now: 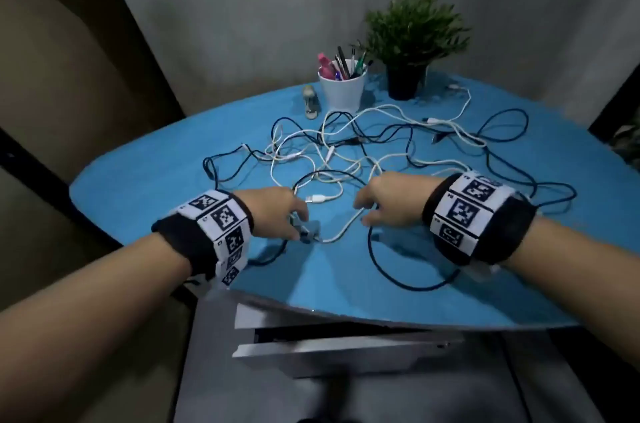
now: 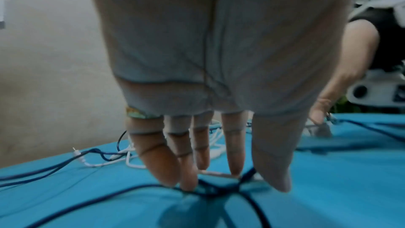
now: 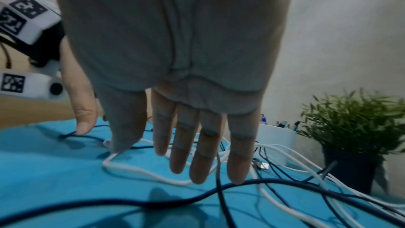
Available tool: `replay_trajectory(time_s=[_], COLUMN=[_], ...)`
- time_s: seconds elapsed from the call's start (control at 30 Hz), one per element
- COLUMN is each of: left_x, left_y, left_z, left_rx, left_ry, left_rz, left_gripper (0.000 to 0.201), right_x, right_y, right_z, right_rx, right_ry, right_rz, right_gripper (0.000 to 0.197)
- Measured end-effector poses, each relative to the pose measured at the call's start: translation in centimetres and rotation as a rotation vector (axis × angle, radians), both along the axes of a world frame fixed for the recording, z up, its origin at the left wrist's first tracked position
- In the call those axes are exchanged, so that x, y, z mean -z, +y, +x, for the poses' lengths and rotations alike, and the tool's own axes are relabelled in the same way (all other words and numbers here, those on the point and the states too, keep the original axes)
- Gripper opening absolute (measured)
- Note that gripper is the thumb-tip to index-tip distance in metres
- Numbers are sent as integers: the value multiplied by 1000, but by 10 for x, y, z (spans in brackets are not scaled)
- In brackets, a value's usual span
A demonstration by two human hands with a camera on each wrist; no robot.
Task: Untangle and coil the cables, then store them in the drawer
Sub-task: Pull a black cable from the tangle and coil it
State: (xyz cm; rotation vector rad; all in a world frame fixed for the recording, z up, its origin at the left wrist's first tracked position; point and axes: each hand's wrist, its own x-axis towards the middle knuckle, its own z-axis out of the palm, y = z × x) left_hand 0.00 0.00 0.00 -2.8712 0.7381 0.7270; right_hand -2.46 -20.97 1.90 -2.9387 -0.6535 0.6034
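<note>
A person leans over a blue-topped bench, both hands reaching down into the near edge of a heap of dark and white cables that spreads away beyond the fingertips. The left hand has straight fingers pressing onto a crossing of dark cable; the right hand hovers with fingers relaxed and spread, holding nothing. Pulling one strand now would likely tighten the knots, since dark and white lines cross many times, and a dragged loop could snag the white pen cup or the potted plant standing beyond the tangle, tipping them. Below the hands, under the bench's near edge, a grey drawer stands partly open. A plain pale wall backs the dim room.
</note>
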Motion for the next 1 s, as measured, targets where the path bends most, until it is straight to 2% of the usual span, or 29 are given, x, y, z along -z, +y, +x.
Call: replay_trajectory(time_s=[0.1,0.17,0.27,0.37,0.47,0.6,0.7,0.8,0.87,1.0], left_x=[30,41,45,44,32,6,-15,-33,-42,-47], left_y=[7,7,4,6,14,25,34,40,41,34], left_z=[-11,-20,-38,-59,-75,-88,-92,-94,-94,-99], left_rx=[32,24,20,-37,-130,-266,-347,-370,-366,-320], left_ry=[-77,-175,-296,-346,-430,-598,-614,-571,-535,-518], left_rz=[25,-32,-119,-226,-494,-1012,-1439,-1704,-1788,-1723], left_gripper=[42,33,17,10,5,5,19,18,15,16], right_x=[22,33,41,41,40,44,44,38,26,-2], right_y=[9,16,22,23,19,8,0,-5,-3,23], right_z=[-11,-24,-46,-70,-85,-89,-80,-72,-67,-66], right_rx=[-42,-60,-83,-56,-20,104,203,241,221,196], right_ry=[-16,-42,-93,-103,-128,-155,-170,-148,-193,-294], right_rz=[-117,-152,-210,-216,-202,-119,-102,-102,-32,466], right_gripper=[45,47,44,35,21,25,33,34,48,55])
